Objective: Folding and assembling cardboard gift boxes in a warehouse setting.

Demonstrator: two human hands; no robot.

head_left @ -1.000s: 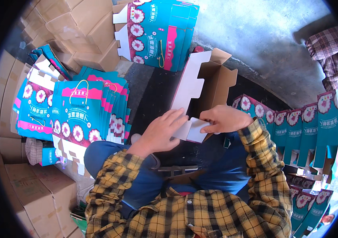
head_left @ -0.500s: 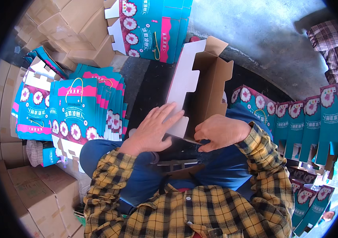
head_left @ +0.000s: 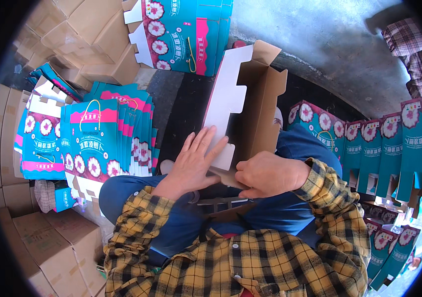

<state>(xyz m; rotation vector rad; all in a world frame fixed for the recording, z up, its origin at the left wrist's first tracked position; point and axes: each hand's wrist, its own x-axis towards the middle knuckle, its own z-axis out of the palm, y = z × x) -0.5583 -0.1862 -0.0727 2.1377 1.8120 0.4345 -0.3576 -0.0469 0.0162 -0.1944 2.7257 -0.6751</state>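
Between my knees a partly folded cardboard gift box [head_left: 260,106] stands with its brown inside showing and its white notched flap [head_left: 225,94] along the left. My left hand [head_left: 191,161] lies on the near end of that flap, fingers stretched out and the thumb toward the box's near edge. At the near right corner my right hand [head_left: 270,174] is closed, its fingers curled at the box's near flap. Those fingertips are partly hidden under the hand.
Flat teal and pink printed boxes [head_left: 92,138] with cord handles are stacked at the left, and more flat ones [head_left: 186,37] lie at the far side. Folded upright boxes [head_left: 362,148] line the right. Brown cartons [head_left: 57,237] fill the left side. Plaid cloth [head_left: 414,57] shows at the far right.
My right hand has moved slightly left along the box's near edge, and its fingers are curled more tightly. The box and the whole scene sit slightly further left in the picture.
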